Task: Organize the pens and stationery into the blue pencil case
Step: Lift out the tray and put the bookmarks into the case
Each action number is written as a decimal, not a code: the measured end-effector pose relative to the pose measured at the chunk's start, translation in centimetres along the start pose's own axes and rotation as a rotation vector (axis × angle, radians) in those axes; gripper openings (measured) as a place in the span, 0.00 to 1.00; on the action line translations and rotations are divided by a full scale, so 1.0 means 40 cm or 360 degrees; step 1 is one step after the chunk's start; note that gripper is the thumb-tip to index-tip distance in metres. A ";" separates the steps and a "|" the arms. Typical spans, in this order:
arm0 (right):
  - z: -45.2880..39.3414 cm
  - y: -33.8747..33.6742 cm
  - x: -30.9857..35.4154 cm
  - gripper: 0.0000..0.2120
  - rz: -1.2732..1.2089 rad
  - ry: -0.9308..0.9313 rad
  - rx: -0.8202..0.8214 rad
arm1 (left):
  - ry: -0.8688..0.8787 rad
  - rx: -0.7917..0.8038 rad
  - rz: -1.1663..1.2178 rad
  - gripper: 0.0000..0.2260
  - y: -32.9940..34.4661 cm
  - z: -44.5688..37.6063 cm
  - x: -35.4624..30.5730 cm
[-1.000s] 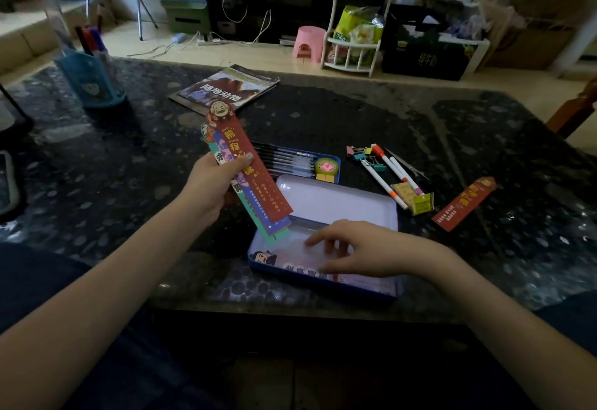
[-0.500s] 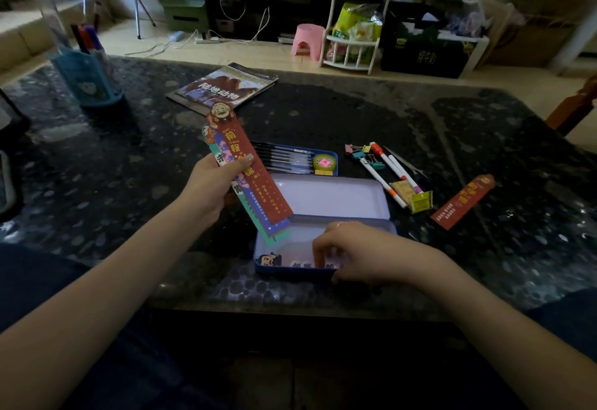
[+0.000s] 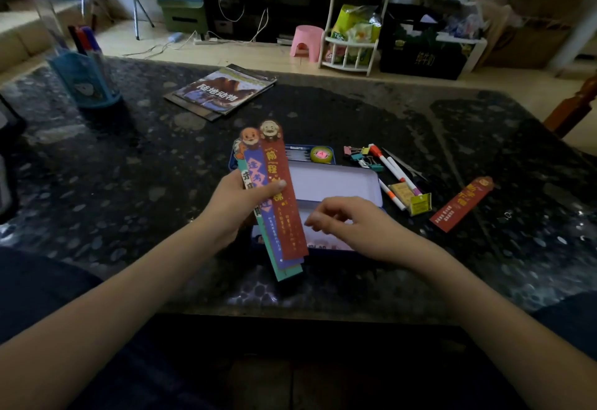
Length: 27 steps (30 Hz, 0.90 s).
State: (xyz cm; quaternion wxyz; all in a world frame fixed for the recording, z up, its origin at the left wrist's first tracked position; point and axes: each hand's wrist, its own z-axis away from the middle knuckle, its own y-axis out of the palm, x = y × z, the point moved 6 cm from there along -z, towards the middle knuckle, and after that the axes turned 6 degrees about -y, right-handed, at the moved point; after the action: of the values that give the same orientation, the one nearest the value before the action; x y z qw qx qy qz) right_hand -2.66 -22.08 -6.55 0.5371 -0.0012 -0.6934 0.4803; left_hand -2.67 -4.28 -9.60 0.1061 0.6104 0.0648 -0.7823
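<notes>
left hand (image 3: 237, 206): gripping fanned bookmarks (image 3: 274, 202), keeping them together for packing.
right hand (image 3: 350, 225): hovering loosely curled, grasping nothing, above the blue pencil case (image 3: 342, 180).

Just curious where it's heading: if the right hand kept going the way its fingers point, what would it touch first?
Probably the bookmarks held in the left hand: the right hand points left toward their red edge, though depth is hard to judge.
</notes>
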 end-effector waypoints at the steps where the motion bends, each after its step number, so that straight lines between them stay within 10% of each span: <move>1: -0.001 0.004 0.007 0.12 -0.0105 0.0013 -0.0056 | -0.0006 0.0031 -0.0015 0.10 0.011 0.006 0.005; 13: -0.002 -0.006 -0.051 0.07 -0.0795 0.0431 -0.0328 | -0.0235 0.0347 0.0086 0.03 0.078 0.054 0.017; 18: -0.002 -0.096 -0.087 0.04 -0.0379 0.0424 -0.0560 | -0.0122 0.0066 0.0235 0.02 0.034 0.037 -0.004; 27: -0.001 -0.136 -0.112 0.07 0.0367 0.0403 -0.0065 | 0.0290 -0.0390 0.0134 0.07 -0.069 -0.003 -0.061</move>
State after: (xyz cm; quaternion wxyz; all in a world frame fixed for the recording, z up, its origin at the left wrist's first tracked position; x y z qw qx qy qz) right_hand 2.06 -27.28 -6.26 0.5614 -0.1522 -0.6251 0.5205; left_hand -2.68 -1.35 -7.33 0.2061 0.6635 0.1436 -0.7047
